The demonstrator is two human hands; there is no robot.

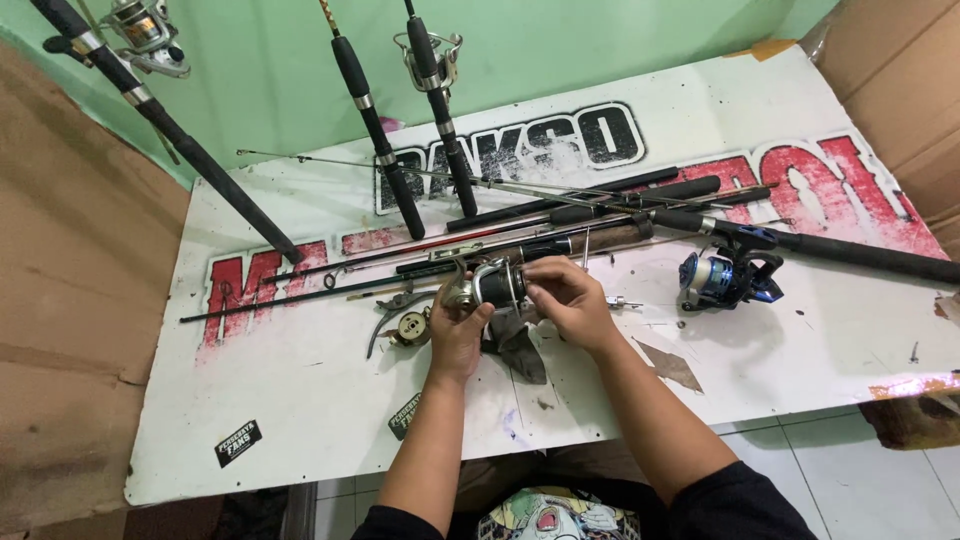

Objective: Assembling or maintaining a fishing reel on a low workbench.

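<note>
Above the white tabletop point(300, 400), both hands are gripping a spinning reel point(490, 285).
Left hand point(455, 335) is cradling the body, fingers closed; right hand point(570, 300) is pinching the dark spool. The reel is probably rigid, fairly heavy and greasy, best held by its body. Hands are hiding its handle side.

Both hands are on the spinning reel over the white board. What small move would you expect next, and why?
Probably a small turn or pull with the right hand on the front of the reel, while the left hand steadies it. The left hand cups the body from below, the right-hand fingers pinch the spool end, and loose parts lie beside it on the board.
</note>
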